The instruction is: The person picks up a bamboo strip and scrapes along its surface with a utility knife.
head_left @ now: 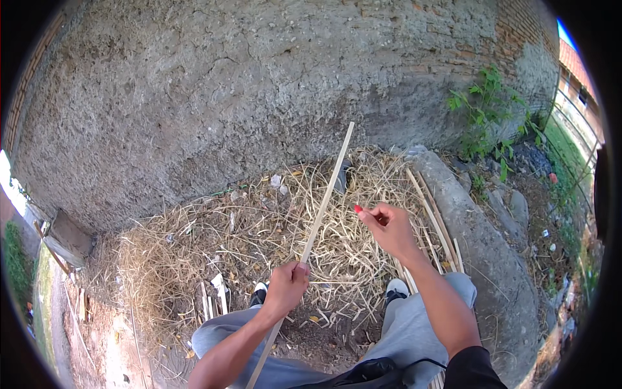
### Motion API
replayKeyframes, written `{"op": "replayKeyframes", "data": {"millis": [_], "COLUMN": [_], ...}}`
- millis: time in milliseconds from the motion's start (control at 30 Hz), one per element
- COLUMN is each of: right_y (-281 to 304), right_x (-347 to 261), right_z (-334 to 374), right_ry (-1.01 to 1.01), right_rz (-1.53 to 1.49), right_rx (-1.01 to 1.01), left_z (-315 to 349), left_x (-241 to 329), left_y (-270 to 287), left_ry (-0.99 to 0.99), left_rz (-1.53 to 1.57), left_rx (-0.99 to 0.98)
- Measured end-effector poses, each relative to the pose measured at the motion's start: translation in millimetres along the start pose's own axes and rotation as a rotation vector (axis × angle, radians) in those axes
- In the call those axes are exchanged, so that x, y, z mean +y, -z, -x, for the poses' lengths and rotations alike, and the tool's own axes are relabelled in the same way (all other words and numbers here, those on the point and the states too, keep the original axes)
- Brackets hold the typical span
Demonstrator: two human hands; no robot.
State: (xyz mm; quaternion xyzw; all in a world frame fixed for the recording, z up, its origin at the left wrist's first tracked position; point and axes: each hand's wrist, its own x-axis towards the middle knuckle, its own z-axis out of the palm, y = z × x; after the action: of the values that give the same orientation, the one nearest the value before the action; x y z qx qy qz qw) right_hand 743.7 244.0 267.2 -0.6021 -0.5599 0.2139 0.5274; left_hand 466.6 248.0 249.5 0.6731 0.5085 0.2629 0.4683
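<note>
My left hand is closed around a long, thin, pale strip of wood or bamboo. The strip slants from between my legs up toward the wall, its far end in the air. To the right of it, apart from the strip, my right hand is curled with thumb and fingers together. A small red thing shows at its fingertips, and a little more dark red shows inside the grip. My fingers hide the rest, so its kind is unclear. Pale shavings lie thickly on the ground beneath both hands.
A rough plastered wall rises ahead. More long strips lie beside my right leg, along a stone ledge. Short pale pieces lie by my left knee. A leafy green plant grows at the wall on the right.
</note>
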Motion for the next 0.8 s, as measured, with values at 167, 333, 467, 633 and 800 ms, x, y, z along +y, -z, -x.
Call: {"op": "replayKeyframes", "data": {"millis": [167, 333, 467, 633, 800], "right_y": [-27, -32, -38, -39, -38], "right_x": [-24, -21, -22, -17, 4], "right_z": [20, 15, 16, 8, -7], "right_ry": [0.154, 0.400, 0.402, 0.312, 0.123], "right_rz": [0.153, 0.280, 0.307, 0.348, 0.393], "right_rx": [-0.111, -0.008, 0.016, -0.057, -0.035], "left_z": [0, 3, 13, 18, 27], "left_x": [13, 17, 22, 20, 20], "left_y": [-7, -9, -8, -9, -8], "left_ry": [0.007, -0.060, -0.111, -0.074, 0.001], "left_rz": [0.057, 0.003, -0.074, -0.081, -0.081], "left_rx": [-0.031, 0.020, 0.038, 0.033, -0.060]}}
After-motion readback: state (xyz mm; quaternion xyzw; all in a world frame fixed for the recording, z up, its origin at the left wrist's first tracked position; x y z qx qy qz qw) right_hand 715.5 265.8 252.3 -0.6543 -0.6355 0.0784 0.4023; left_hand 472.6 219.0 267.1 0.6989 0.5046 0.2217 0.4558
